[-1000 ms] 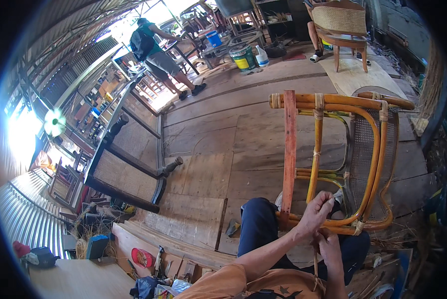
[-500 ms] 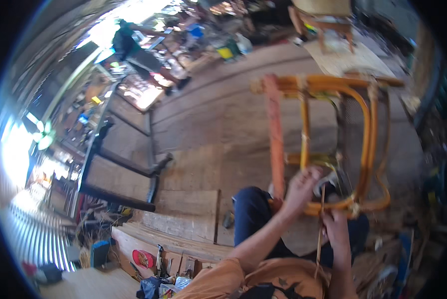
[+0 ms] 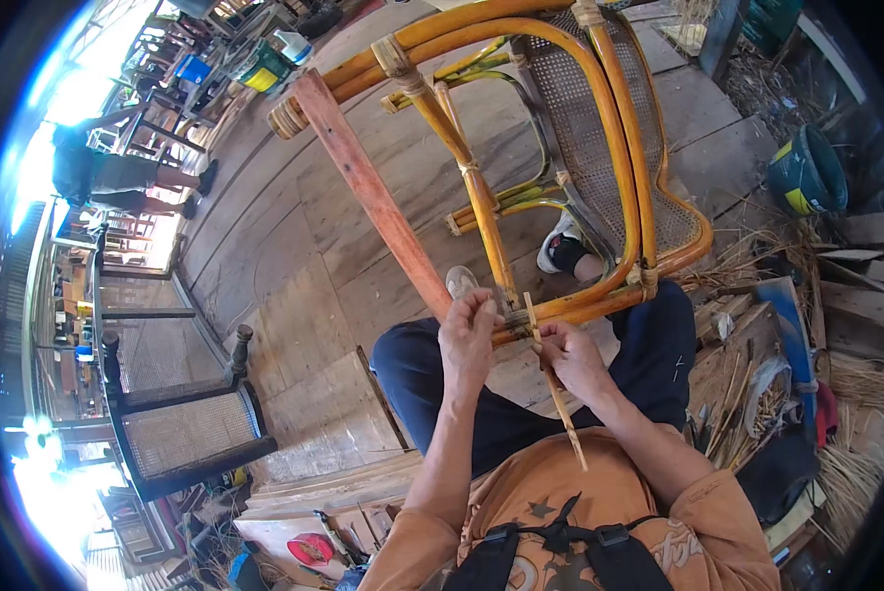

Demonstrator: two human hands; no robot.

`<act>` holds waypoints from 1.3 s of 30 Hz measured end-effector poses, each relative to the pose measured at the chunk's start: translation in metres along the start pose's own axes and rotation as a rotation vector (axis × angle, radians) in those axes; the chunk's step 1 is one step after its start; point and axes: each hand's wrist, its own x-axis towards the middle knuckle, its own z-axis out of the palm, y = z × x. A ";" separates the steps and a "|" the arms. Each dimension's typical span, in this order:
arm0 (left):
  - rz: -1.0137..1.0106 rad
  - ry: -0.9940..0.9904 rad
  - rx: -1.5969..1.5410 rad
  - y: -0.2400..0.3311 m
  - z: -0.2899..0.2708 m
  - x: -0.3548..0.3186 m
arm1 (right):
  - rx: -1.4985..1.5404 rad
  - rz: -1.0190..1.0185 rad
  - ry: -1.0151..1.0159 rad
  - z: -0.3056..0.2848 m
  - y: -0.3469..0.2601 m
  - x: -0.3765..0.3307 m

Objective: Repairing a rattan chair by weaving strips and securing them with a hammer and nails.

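A rattan chair frame (image 3: 614, 128) of orange-brown poles lies tipped over in front of me, its near rail across my knees. My right hand (image 3: 572, 360) is closed around a thin wooden stick (image 3: 563, 414), which slants down toward my shirt. Close by on the left, my left hand (image 3: 469, 335) has its fingers pinched together beside the near corner of the frame. What it pinches, if anything, is too small to make out. A reddish wooden board (image 3: 373, 192) crosses the frame's left side and ends near that hand. Woven cane mesh (image 3: 585, 108) fills the frame's far panel.
At left stands a dark chair (image 3: 191, 428) with cane panels. A person (image 3: 117, 172) is on their feet farther back. Right of me are a green bucket (image 3: 807, 172), wood scraps and loose fibre (image 3: 861, 483). A red round object (image 3: 311, 549) lies by tools at lower left.
My view has turned, so the chair frame now appears tilted and larger. My left hand has shifted toward the frame's near left corner. The stick stays in my right hand.
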 end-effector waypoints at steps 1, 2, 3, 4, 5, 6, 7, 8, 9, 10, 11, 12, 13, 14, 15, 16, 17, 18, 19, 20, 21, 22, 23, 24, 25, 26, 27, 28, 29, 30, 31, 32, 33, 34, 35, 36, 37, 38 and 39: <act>-0.007 -0.006 0.000 -0.008 -0.001 -0.005 | 0.023 -0.025 0.003 0.003 0.003 0.004; 0.008 -0.009 -0.141 -0.019 -0.001 -0.010 | 0.021 -0.018 0.003 0.006 0.005 0.007; 0.024 -0.011 -0.283 -0.029 -0.001 -0.012 | -0.019 -0.071 0.034 0.009 0.007 0.009; 0.021 0.000 -0.250 -0.037 -0.002 -0.010 | -0.060 -0.124 0.065 0.011 0.009 0.011; 0.013 0.004 -0.251 -0.041 -0.002 -0.010 | -0.062 -0.116 0.062 0.014 0.013 0.014; 0.020 0.024 -0.255 -0.044 -0.001 -0.008 | -0.080 -0.126 0.059 0.016 0.017 0.018; 0.027 0.044 -0.258 -0.046 0.000 -0.009 | -0.097 -0.137 0.056 0.018 0.019 0.020; 0.022 0.044 -0.260 -0.045 0.002 -0.011 | -0.099 -0.132 0.057 0.019 0.019 0.021; -0.033 0.067 -0.291 -0.043 0.005 -0.015 | -0.107 -0.117 0.061 0.019 0.017 0.021; -0.088 0.090 -0.320 -0.042 0.008 -0.017 | -0.114 -0.103 0.066 0.019 0.016 0.022; -0.090 0.090 -0.321 -0.050 0.008 -0.015 | -0.115 -0.101 0.067 0.020 0.016 0.024; -0.025 0.112 -0.224 -0.060 0.008 -0.012 | -0.101 -0.106 0.080 0.022 0.017 0.024; 0.041 0.132 -0.126 -0.070 0.007 -0.011 | -0.085 -0.110 0.093 0.023 0.017 0.025; 0.036 0.132 -0.127 -0.069 0.008 -0.010 | -0.086 -0.105 0.094 0.024 0.017 0.026; 0.089 0.105 -0.061 -0.067 0.009 -0.006 | -0.024 -0.092 0.070 0.024 0.016 0.027; 0.142 0.077 0.005 -0.065 0.010 -0.003 | 0.038 -0.078 0.046 0.024 0.015 0.028; 0.138 0.073 0.005 -0.056 0.012 -0.001 | 0.039 -0.074 0.049 0.022 0.017 0.030; 0.016 0.084 -0.020 -0.040 0.015 0.001 | -0.005 -0.068 0.046 0.021 0.019 0.032; -0.106 0.094 -0.044 -0.032 0.016 0.003 | -0.048 -0.061 0.043 0.019 0.021 0.034; -0.091 0.093 -0.068 -0.034 0.015 0.006 | -0.045 -0.058 0.047 0.019 0.020 0.034; -0.094 0.089 -0.066 -0.035 0.015 0.007 | -0.049 -0.021 0.039 0.020 0.018 0.034; -0.098 0.070 -0.069 -0.036 0.016 0.007 | -0.052 0.016 0.031 0.021 0.016 0.034; -0.103 0.051 -0.073 -0.037 0.016 0.007 | -0.050 0.021 0.034 0.021 0.014 0.033; -0.108 0.048 -0.070 -0.038 0.016 0.007 | -0.071 0.008 0.044 0.021 0.011 0.033; -0.106 0.054 -0.084 -0.039 0.016 0.007 | -0.092 -0.005 0.053 0.021 0.010 0.033; -0.104 0.055 -0.101 -0.041 0.017 0.007 | -0.092 0.001 0.061 0.020 0.011 0.033; -0.111 0.048 -0.102 -0.043 0.017 0.007 | -0.045 -0.006 0.068 0.019 0.013 0.033; -0.135 0.034 -0.077 -0.047 0.015 0.006 | 0.001 -0.013 0.075 0.018 0.015 0.034; -0.165 0.024 -0.051 -0.047 0.013 0.002 | 0.000 -0.001 0.080 0.017 0.020 0.034; -0.200 0.021 -0.069 -0.043 0.013 -0.001 | -0.008 -0.094 0.094 0.016 0.025 0.037; -0.214 0.018 -0.070 -0.044 0.010 -0.004 | -0.016 -0.188 0.108 0.015 0.029 0.038; -0.199 -0.022 -0.057 -0.045 0.005 -0.005 | -0.020 -0.179 0.111 0.013 0.027 0.040; -0.183 -0.062 -0.045 -0.045 0.005 -0.008 | -0.041 -0.324 0.176 0.011 0.025 0.040; -0.198 -0.075 -0.157 -0.043 0.005 -0.018 | -0.063 -0.471 0.238 0.008 0.021 0.039; -0.198 -0.070 -0.160 -0.039 0.004 -0.025 | -0.066 -0.470 0.234 0.003 0.009 0.037; -0.336 -0.120 -0.319 -0.037 0.002 -0.032 | 0.045 -0.351 0.275 -0.003 -0.010 0.031; -0.472 -0.171 -0.479 -0.037 0.001 -0.040 | 0.155 -0.230 0.314 -0.007 -0.021 0.028; -0.507 -0.190 -0.531 -0.038 0.001 -0.046 | 0.158 -0.307 0.358 -0.014 -0.022 0.028; -0.504 -0.191 -0.534 -0.036 -0.001 -0.051 | 0.136 -0.327 0.402 -0.020 -0.028 0.026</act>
